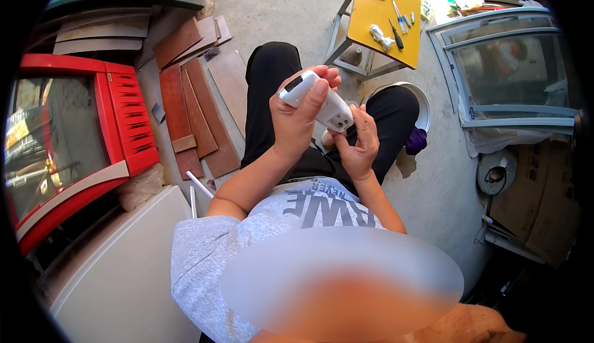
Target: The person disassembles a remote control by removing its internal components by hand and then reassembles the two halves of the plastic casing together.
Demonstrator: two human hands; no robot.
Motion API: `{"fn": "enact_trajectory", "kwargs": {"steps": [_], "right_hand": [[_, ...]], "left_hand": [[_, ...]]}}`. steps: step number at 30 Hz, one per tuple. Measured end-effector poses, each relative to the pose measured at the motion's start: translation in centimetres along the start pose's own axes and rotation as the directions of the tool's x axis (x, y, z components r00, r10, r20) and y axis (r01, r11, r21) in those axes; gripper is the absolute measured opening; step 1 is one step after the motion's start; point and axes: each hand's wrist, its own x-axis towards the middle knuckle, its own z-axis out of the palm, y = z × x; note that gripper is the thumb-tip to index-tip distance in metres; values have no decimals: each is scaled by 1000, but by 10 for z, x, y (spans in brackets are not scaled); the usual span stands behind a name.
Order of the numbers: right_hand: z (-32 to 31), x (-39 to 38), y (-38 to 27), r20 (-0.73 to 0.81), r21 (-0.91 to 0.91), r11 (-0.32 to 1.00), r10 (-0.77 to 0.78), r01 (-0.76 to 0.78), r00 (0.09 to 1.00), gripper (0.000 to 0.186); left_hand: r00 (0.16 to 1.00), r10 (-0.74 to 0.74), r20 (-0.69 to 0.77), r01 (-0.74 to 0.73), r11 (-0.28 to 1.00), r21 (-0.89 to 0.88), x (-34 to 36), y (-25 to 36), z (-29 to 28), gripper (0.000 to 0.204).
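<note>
The person's left hand [294, 119] is clamped around a white handset [330, 109], held out at 12 o'clock from the grey shirt [207, 256]. The right hand [362, 143] has its fingers against the 4 o'clock end; whether they pinch, I can't tell. The step looks like close handling of that end; the next move calls for a steady left grip, the thumb partly in the way. From the 2 hands, a yellow stool [374, 18] bearing a screwdriver [398, 38] stands at 1 o'clock, boards [199, 117] at 9.
</note>
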Motion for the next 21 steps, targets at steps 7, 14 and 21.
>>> {"fn": "enact_trajectory", "kwargs": {"steps": [7, 14, 21], "right_hand": [[0, -4, -4, 5, 14, 1000, 4, -4, 1000, 61], [-15, 10, -24, 293, 615, 644, 349, -455, 890, 60], [-22, 25, -48, 294, 474, 774, 310, -420, 904, 46]], "left_hand": [[999, -31, -14, 31, 999, -15, 1, 1, -5, 32], [991, -106, 79, 129, 902, -413, 26, 2, -34, 30], [873, -95, 479, 432, 607, -666, 46, -3, -66, 20]]}}
